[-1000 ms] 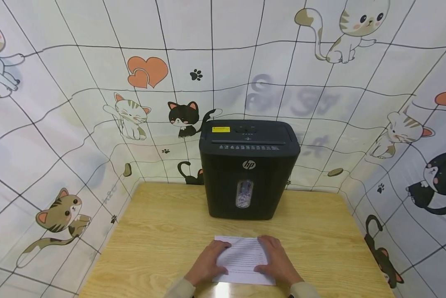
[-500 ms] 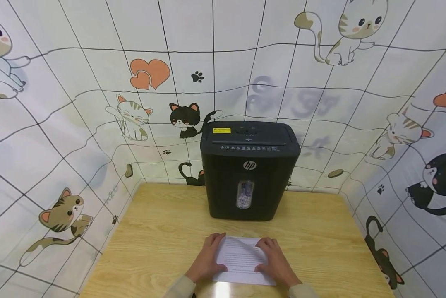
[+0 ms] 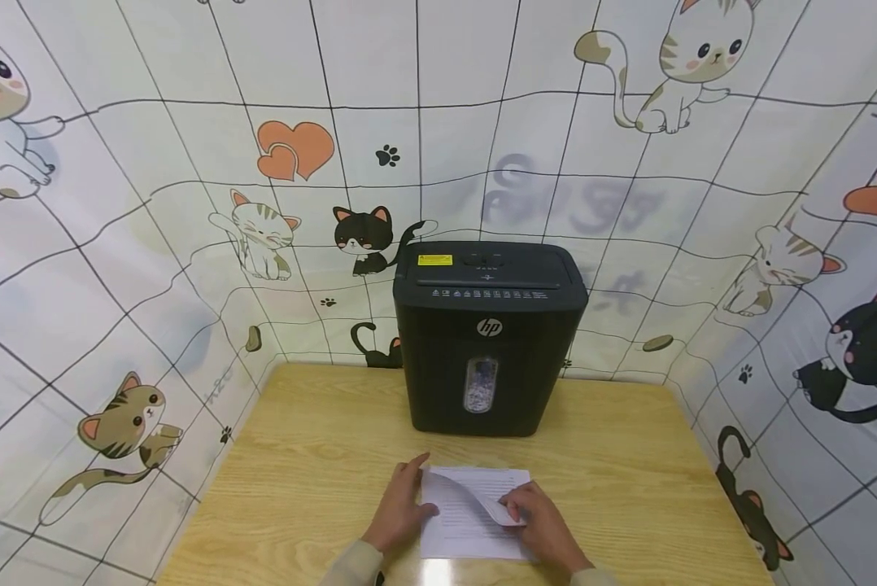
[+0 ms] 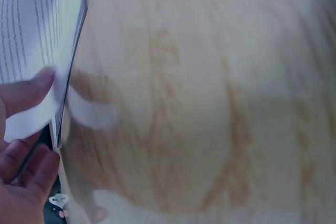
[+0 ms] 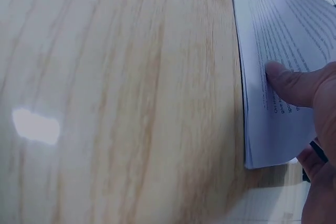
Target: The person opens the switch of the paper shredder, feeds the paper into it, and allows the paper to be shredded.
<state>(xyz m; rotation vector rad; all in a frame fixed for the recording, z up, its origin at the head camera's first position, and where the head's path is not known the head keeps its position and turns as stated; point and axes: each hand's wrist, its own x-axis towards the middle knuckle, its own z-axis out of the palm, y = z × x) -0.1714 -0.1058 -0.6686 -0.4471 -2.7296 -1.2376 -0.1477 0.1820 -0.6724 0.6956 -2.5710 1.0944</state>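
Observation:
A thin stack of printed paper (image 3: 475,550) lies on the wooden table in the head view. My right hand (image 3: 547,527) pinches the top sheet (image 3: 499,513) near its far right corner, which is lifted and curled back toward me. My left hand (image 3: 402,506) rests at the stack's left edge, thumb on the paper and index finger stretched along the far corner. In the left wrist view, the left thumb (image 4: 31,93) lies over the printed sheet (image 4: 31,30). The right wrist view shows the right thumb (image 5: 294,85) across the lines of text, with layered sheet edges beside it.
Behind the paper stands a black HP paper shredder (image 3: 438,358), its small window (image 3: 480,386) showing shredded bits. The wooden table (image 3: 299,480) extends to both sides. Cat-patterned white sheeting (image 3: 453,146) encloses the back and sides.
Both hands held the stack by its sides before. The right hand has since taken the top sheet's far right corner and bent it inward; the left hand has shifted slightly left.

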